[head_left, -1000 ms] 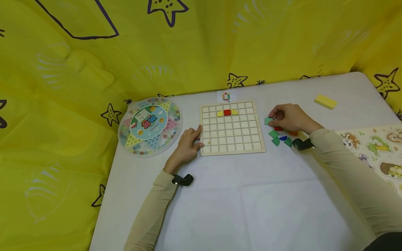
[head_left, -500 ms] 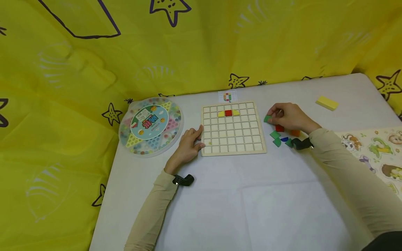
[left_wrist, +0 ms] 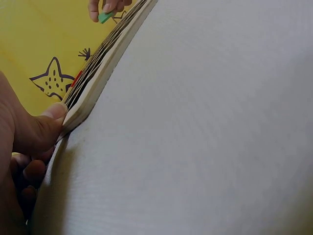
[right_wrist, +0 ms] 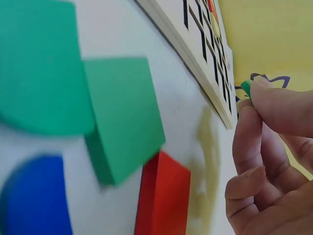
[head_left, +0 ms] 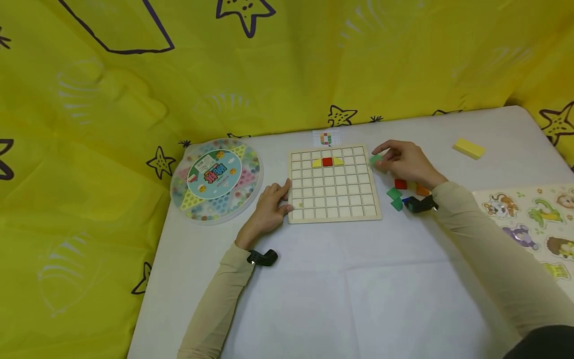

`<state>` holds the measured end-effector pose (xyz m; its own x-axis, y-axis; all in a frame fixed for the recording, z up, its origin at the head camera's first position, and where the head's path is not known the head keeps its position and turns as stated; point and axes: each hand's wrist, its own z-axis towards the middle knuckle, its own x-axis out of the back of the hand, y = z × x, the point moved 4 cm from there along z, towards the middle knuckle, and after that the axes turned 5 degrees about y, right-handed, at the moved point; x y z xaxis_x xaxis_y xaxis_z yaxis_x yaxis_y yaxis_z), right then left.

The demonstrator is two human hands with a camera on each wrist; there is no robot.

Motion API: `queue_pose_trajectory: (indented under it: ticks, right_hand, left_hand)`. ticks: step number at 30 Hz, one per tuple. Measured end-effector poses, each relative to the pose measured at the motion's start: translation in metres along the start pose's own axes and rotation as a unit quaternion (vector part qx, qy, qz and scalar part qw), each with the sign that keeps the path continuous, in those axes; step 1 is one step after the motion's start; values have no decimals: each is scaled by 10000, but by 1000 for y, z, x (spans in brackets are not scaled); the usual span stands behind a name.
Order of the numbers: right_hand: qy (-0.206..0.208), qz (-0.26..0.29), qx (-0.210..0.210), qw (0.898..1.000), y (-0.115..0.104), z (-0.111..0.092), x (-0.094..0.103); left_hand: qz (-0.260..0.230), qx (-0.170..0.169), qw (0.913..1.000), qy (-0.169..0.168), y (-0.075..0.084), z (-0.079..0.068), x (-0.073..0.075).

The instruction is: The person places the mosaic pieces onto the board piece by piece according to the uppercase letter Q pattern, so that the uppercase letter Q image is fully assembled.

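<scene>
My right fingers pinch a small green block just right of the pale wooden grid board my left fingers touch, seemingly mid-placement, with alignment needed next.

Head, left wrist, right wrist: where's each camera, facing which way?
Head: on the head, forward and down at the grid board; left hand, right hand, sleeves show.
Left wrist: on that wrist, along the board's edge; both hands partly show.
Right wrist: on that wrist, past loose pieces toward the board; right hand shows.
Wrist views share the board and pinched green piece.
</scene>
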<state>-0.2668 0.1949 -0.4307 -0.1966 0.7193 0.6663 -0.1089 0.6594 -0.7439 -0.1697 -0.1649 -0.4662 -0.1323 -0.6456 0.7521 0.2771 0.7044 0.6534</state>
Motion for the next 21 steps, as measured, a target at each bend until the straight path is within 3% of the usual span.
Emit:
queue_pose_trajectory:
  ticks: [21]
  right_hand:
    - [-112,544,350,9978,-19,19,-32]
  left_hand:
    - [10,43,10000,-65,0,0,0]
